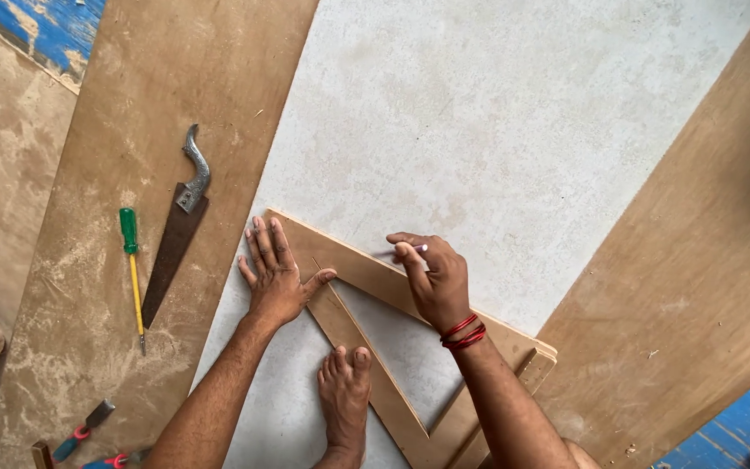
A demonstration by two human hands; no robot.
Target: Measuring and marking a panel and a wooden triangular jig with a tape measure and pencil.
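Note:
A wooden triangular frame [366, 274] lies flat on a pale grey sheet [496, 130]. My left hand [275, 278] presses flat, fingers spread, on the frame's upper left corner. My right hand [434, 276], with red threads at the wrist, pinches a small pencil [419, 249] whose tip rests on the grey sheet along the frame's upper edge. My bare foot [345, 391] stands on the frame's left strip, holding it down.
A handsaw [175, 234] with a metal handle and a green-handled screwdriver [134, 269] lie on the brown plywood board [115, 113] at left. A chisel [84, 427] and pliers [115, 460] lie near the bottom left. Another plywood board [696, 278] borders the right.

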